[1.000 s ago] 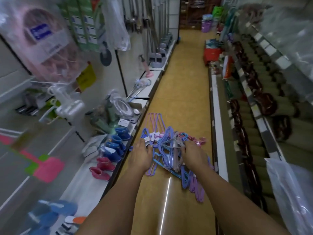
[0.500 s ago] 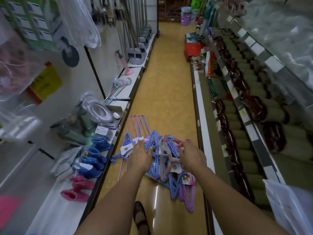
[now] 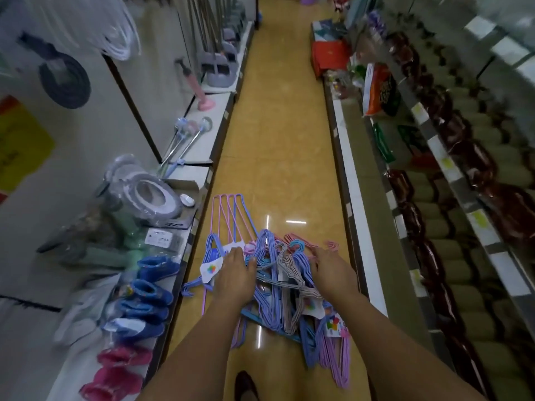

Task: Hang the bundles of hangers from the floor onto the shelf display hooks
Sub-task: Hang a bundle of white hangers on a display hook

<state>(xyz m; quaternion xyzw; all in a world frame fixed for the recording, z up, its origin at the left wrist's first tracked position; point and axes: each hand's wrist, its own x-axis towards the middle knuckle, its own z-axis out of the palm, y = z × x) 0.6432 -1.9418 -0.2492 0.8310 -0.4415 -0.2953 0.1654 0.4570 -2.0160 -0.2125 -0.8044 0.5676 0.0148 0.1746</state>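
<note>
Hangers (image 3: 278, 285) heaped tangled on the aisle floor (image 3: 278, 140), between shelves. Left hand (image 3: 236, 277) and right hand (image 3: 333, 269) spread flat atop, gripping nothing yet, likely sorting out one bundle.

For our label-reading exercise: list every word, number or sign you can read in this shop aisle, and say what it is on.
No text here can be read.
Hanger bundle tags: coloured logo only, print blurred.
Yellow sign: blurred.
Orange package: dark characters, too blurred.
Shelf price labels: too small.
</note>
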